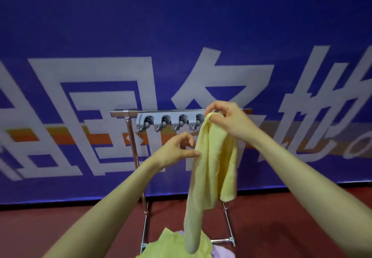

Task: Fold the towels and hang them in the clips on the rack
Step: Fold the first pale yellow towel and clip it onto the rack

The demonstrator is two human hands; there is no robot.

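Right hand (pixel 225 116) pinches yellow towel (pixel 213 169) at clips (pixel 171 123) — left hand (pixel 179 151) loose beside it.

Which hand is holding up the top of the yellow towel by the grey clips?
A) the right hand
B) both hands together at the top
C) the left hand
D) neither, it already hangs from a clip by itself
A: the right hand pinches the top of the yellow towel beside the grey clip strip, while the left hand touches the towel's edge lower down.
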